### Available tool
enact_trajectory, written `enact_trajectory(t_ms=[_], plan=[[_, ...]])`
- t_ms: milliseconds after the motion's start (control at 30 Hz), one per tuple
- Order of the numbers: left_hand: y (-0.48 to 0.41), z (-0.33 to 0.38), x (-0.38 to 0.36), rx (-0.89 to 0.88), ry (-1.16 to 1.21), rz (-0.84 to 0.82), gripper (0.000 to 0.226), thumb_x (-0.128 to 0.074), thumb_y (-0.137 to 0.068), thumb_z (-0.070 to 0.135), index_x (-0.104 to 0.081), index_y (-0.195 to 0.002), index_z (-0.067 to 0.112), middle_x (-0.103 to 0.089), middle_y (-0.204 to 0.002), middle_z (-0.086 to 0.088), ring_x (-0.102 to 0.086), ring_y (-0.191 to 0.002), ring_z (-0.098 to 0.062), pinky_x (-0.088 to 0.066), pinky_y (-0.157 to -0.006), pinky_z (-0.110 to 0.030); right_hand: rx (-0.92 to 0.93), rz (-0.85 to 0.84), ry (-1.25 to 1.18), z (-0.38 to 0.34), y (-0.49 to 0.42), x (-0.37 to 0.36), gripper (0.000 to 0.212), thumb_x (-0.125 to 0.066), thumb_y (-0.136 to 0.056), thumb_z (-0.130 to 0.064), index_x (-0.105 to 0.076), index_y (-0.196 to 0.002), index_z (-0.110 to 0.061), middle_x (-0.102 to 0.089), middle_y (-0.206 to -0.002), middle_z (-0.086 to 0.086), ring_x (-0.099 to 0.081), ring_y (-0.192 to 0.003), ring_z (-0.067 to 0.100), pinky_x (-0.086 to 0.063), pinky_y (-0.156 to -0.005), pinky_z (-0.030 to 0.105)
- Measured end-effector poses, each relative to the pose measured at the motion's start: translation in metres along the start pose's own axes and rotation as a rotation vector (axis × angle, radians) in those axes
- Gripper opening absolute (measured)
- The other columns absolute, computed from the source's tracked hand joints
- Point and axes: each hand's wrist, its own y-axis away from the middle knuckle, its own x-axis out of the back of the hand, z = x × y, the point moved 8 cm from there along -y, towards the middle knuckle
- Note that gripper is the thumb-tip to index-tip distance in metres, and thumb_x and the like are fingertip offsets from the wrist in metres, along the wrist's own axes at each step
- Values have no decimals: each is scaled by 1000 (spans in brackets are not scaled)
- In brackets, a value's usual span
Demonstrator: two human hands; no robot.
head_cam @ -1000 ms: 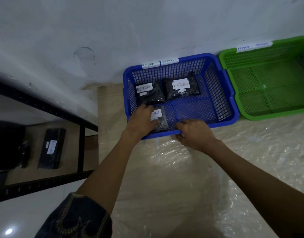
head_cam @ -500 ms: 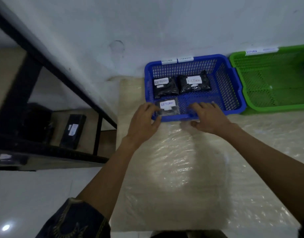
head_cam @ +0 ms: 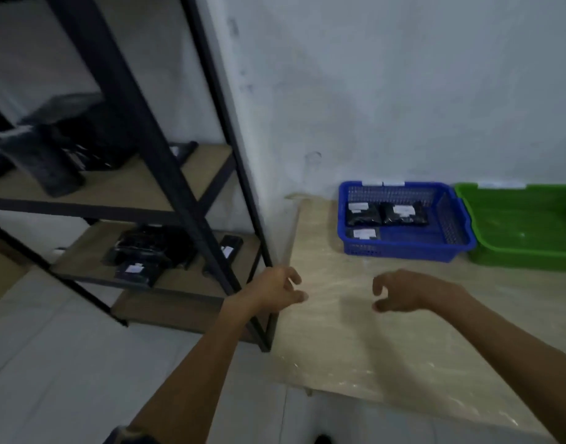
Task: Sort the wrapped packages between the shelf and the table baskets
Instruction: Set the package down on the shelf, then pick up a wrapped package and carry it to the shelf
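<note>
A blue basket (head_cam: 457, 219) stands on the table against the wall and holds three black wrapped packages with white labels: two at the back (head_cam: 362, 214) (head_cam: 403, 213) and a smaller one (head_cam: 362, 233) at the front left. To its right is a green basket (head_cam: 528, 251), nothing visible in it. My left hand (head_cam: 275, 288) and my right hand (head_cam: 400, 291) hover above the table in front of the blue basket, fingers loosely curled, holding nothing. The black metal shelf (head_cam: 179, 184) on the left carries more black packages (head_cam: 144, 254).
The table (head_cam: 355, 347) has a shiny plastic cover, and its left edge sits close to the shelf's front post. A slim black package (head_cam: 229, 248) lies on the lower shelf board, and dark bags (head_cam: 51, 155) stand on the upper one. White tiled floor lies below.
Both hands have left the blue basket and drawn back towards me, leaving the small package in it. The view has swung left and up, showing the shelf.
</note>
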Motion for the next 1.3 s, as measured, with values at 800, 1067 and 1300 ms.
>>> enact_trajectory(t_ms=[800,1067,1300], plan=[[327,-250,261,-20,-36,384,36,-68,-87,34,-59,-118,17,-67,-93,5,-64,-85,-5,-49,-73,-16,327,212,83,-480,83,52,37,-57,-91,-42,-53,-120,-20,-55,-123,1,-54,-108,20,-45,-88,30],[335,-285,294,-69,17,425,33,-70,-86,34,-60,-115,20,-68,-90,5,-65,-83,-4,-53,-77,-20,363,250,106,-544,67,76,33,-59,-90,-42,-52,-117,-24,-56,-117,-1,-52,-101,16,-43,-79,26],[284,-306,319,-70,21,381,28,-70,-85,35,-60,-109,23,-70,-94,3,-66,-86,-6,-55,-79,-24,374,231,42,-550,23,100,36,-59,-90,-37,-52,-121,-20,-55,-112,0,-53,-96,14,-43,-77,24]])
